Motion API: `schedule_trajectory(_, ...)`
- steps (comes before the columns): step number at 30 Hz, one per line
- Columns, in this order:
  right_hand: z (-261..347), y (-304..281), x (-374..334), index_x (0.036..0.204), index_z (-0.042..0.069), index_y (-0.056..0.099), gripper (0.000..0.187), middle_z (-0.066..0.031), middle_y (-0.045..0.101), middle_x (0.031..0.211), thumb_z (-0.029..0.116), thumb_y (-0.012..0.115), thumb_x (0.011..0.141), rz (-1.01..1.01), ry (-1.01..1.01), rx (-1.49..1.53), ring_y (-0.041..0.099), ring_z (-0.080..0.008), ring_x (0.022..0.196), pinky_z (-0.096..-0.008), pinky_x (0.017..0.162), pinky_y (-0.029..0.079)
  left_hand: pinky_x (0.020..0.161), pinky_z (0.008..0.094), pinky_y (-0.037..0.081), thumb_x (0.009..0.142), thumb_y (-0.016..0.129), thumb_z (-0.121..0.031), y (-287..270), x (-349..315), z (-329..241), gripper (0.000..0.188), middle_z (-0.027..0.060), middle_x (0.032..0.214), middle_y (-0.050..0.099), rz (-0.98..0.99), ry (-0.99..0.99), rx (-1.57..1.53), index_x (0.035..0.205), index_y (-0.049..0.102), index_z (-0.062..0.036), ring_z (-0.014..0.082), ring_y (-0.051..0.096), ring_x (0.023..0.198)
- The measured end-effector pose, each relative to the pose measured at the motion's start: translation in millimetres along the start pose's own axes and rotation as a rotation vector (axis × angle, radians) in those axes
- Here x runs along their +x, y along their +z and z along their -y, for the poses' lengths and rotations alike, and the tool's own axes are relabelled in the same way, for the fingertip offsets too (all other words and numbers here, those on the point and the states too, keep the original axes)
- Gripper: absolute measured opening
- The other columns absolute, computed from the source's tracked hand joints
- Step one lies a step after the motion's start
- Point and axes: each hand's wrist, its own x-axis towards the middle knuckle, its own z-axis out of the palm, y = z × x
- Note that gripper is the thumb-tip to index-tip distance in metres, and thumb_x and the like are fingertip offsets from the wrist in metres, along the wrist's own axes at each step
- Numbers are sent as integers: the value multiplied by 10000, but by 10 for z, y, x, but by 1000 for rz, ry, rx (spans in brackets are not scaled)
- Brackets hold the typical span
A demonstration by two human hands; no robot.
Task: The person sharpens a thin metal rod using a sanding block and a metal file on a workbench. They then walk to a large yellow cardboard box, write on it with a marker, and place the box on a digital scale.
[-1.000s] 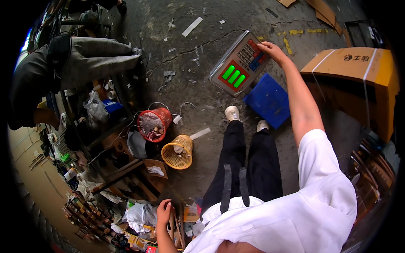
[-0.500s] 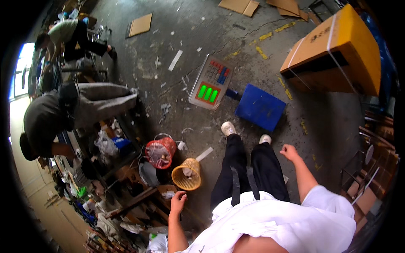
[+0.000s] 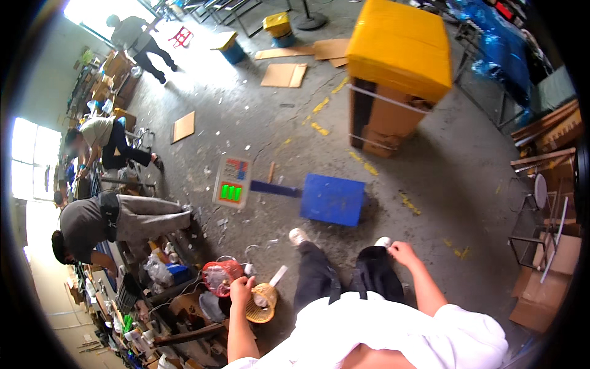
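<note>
My left hand point(image 3: 241, 290) hangs at my side with its fingers loosely curled and nothing in them. In the picture it overlaps the red basket point(image 3: 221, 274) and the yellow wicker basket point(image 3: 263, 301), and I cannot see any contact. My right hand point(image 3: 402, 253) hangs on the other side, fingers bent in and empty. Just ahead of my feet is a blue platform scale point(image 3: 333, 200). Its post joins a grey display unit point(image 3: 232, 182) with green lit panels. Beyond it to the right stands a tall cardboard box point(image 3: 387, 120) with yellow wrapping on top and white straps.
A person in dark top point(image 3: 92, 221) bends over a cluttered workbench at left; another person point(image 3: 98, 135) works behind, and a third point(image 3: 136, 43) is upright farther off. Flat cardboard pieces point(image 3: 283, 75) lie on the floor. A wire rack and folded cartons point(image 3: 541, 301) line the right.
My view has tilted up and shifted, showing more of the far floor and another person. The scale and box appear from a turned angle. Both hands have swung slightly and remain empty.
</note>
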Motion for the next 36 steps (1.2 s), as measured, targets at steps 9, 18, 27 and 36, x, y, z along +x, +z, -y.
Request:
schedule_trajectory(9,-2142,-1738,-1190,781,5,613,148,-112,636,699,152,628,792,-351,257,111,629,-206,621,-342,598,494,722,372,508,784,662,-267,1124,-262,-1102,255,146,841,677,197,183,102,947,682,-71,291,654,796)
schedule_trajectory(18,-1945,-3346,-548,837,6,593,102,-49,616,719,104,567,851,-345,253,276,589,-123,612,-286,585,477,728,322,499,836,639,-221,1119,880,-2418,256,132,863,679,-193,316,-368,970,649,-3,214,650,809)
schedule_trajectory(27,-387,-5448,1667,921,18,602,167,-65,623,805,173,583,862,-372,-216,90,563,-127,760,-293,711,460,488,190,359,920,558,-244,1017,1514,-4603,287,-2,914,611,-333,288,-964,1150,583,-75,43,447,563)
schedule_trajectory(36,1211,-6916,3374,988,62,624,163,10,604,912,191,572,903,-344,-434,174,520,-83,874,-239,790,414,485,181,373,947,452,-408,634,1562,-6172,493,58,1315,493,-183,117,-1267,1328,443,-95,43,473,661)
